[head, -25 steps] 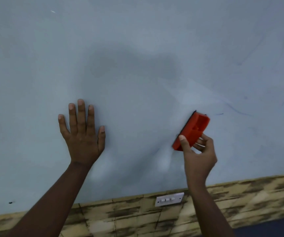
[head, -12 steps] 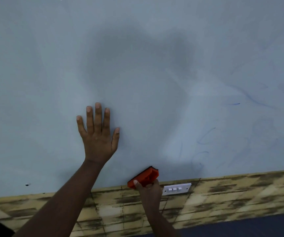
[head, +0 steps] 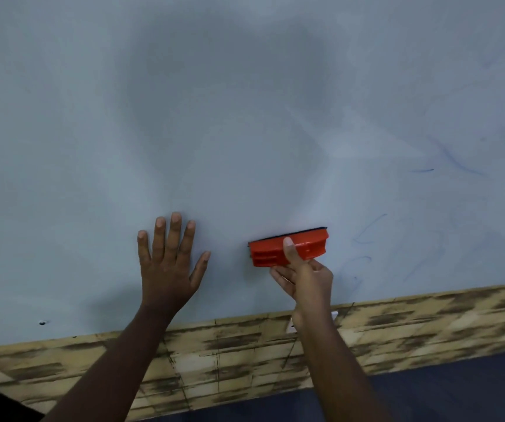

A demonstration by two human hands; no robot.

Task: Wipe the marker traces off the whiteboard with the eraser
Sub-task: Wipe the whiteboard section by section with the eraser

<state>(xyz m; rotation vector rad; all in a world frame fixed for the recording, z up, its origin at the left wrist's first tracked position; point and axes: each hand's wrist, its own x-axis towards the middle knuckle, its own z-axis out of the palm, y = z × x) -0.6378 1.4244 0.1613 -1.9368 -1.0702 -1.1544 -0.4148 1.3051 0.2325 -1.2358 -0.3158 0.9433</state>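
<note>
Whiteboard (head: 245, 117) spreads wide above your hands, its lower edge just below them. Your left hand (head: 169, 269) lies flat, fingers spread; your right hand (head: 304, 277) grips the eraser (head: 287, 248), now risen from that edge, marks (head: 367, 233) rightward.

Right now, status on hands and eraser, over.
Left hand flat on whiteboard. Right hand grips eraser, pad to board. Blue traces remain to its right. Nothing in the way.

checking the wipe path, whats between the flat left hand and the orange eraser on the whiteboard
Only bare whiteboard: in the head view no marker trace shows between the left hand and the orange eraser. The faint blue traces lie right of the eraser.
</note>
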